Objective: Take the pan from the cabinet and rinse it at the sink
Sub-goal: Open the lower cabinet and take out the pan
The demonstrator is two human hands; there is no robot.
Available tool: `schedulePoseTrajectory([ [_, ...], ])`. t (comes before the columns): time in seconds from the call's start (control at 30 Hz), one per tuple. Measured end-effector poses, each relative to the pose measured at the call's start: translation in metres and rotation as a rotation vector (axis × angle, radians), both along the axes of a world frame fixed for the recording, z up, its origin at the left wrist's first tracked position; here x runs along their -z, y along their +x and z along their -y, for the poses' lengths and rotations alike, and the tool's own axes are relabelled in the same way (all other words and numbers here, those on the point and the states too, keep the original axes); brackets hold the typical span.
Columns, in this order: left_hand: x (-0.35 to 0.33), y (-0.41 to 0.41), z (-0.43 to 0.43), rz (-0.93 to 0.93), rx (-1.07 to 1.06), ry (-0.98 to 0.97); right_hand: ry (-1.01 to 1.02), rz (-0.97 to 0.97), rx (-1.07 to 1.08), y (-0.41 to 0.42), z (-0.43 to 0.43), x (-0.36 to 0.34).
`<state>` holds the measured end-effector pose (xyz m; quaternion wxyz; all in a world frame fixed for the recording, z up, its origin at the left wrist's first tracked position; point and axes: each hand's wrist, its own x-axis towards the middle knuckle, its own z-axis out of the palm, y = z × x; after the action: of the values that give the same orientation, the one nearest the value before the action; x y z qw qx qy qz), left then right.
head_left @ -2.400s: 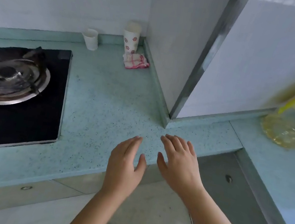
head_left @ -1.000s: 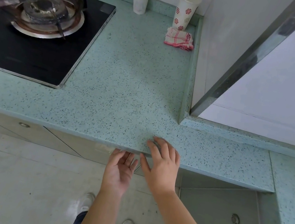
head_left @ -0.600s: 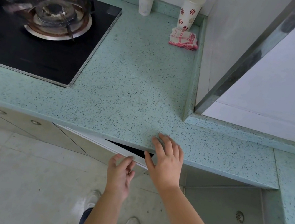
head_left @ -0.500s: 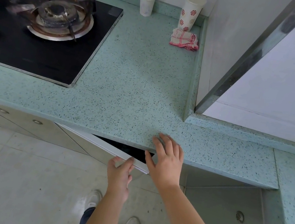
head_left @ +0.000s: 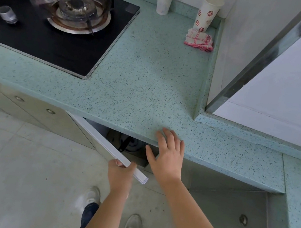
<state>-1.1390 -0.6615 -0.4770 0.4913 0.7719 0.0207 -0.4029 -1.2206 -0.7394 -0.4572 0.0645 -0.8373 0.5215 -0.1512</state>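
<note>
Under the front edge of the desk (head_left: 151,78), going left to right, I first meet the cabinet door (head_left: 108,146), swung partly out on its left hinge so its free end points toward me. My left hand (head_left: 120,172) is closed over that door's top edge near the free end, fingers curled on the far side and thumb on the near one. Just right of the door, in the dark gap it has opened, I can make out the pan (head_left: 134,144): a dark rounded body with a black handle slanting down and to the left, toward the door. Only part of it shows, so I cannot tell how it sits on the cabinet floor. Right again, my right hand (head_left: 167,156) is spread wide and empty, fingertips resting on the desk's lip, thumb hanging below it. That hand lies just beside the opening and is nearer the pan, I judge. The handle's long axis runs away from it, so reaching in means dropping down and leftward.
</note>
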Motion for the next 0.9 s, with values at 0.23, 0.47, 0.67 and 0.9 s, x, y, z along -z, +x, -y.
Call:
schedulePoseTrajectory([
  [0.23, -0.008, 0.009, -0.035, 0.088, 0.087, 0.056, 0.085, 0.010, -0.173, 0.039, -0.014, -0.010],
  [0.47, -0.011, 0.024, -0.073, 0.102, 0.124, 0.071, 0.136, -0.020, -0.279, 0.061, -0.026, -0.007],
  [0.67, -0.009, 0.038, -0.107, 0.197, 0.173, 0.116, 0.188, -0.069, -0.280, 0.067, -0.025, -0.009],
  [0.9, -0.011, 0.051, -0.136, 0.293, 0.136, 0.180, 0.103, -0.065, -0.231, 0.074, -0.031, -0.006],
])
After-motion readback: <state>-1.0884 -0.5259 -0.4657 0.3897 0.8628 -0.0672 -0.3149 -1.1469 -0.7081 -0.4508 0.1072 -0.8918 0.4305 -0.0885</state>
